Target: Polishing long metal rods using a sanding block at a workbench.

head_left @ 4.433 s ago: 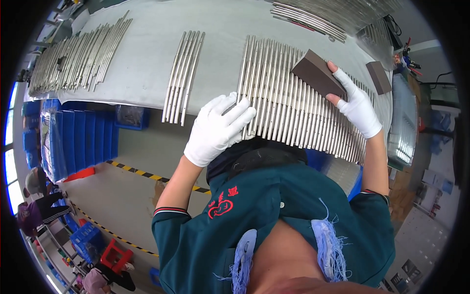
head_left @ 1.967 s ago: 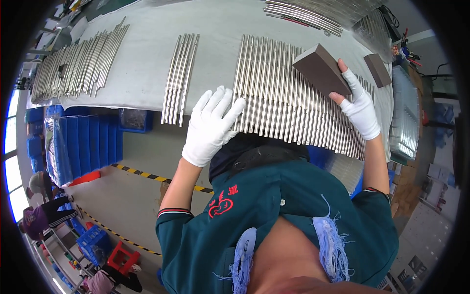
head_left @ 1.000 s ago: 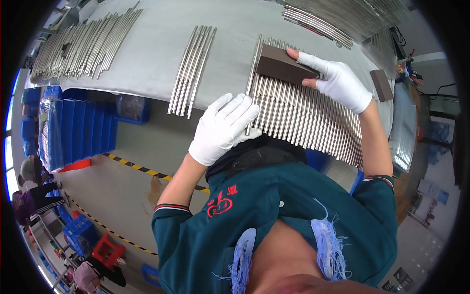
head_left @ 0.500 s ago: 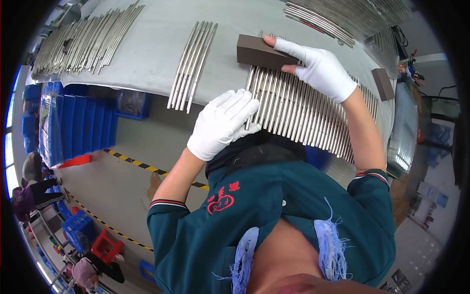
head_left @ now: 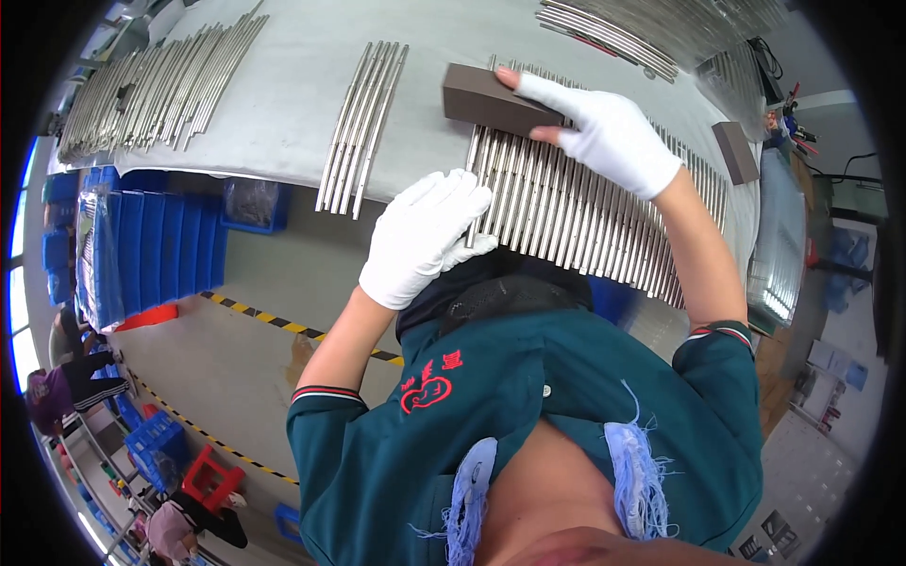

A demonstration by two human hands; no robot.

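Note:
My right hand [head_left: 623, 141], in a white glove with bare thumb and fingertip, is closed on a dark brown rectangular block [head_left: 491, 102]. The block lies across the upper part of a row of shiny metal rods [head_left: 576, 212], set side by side at the table's near edge. My left hand [head_left: 420, 236], in a white glove, is at the row's left end. Its fingers are pressed together over the near end of the leftmost rod [head_left: 475, 156], with the thumb close below. Left of this hand, several separate metal rods [head_left: 363, 127] lie on the pale table cover [head_left: 316, 75].
A large spread of rods [head_left: 165, 85] covers the table's far left. More rods [head_left: 609, 42] lie at the back right, and a second brown block [head_left: 736, 153] sits at the right edge. Blue bins [head_left: 160, 245] stand left below the table. Two people [head_left: 71, 391] are at the far left.
The block and my right hand have shifted slightly left over the rods. My left hand has barely moved and stays at the row's left end.

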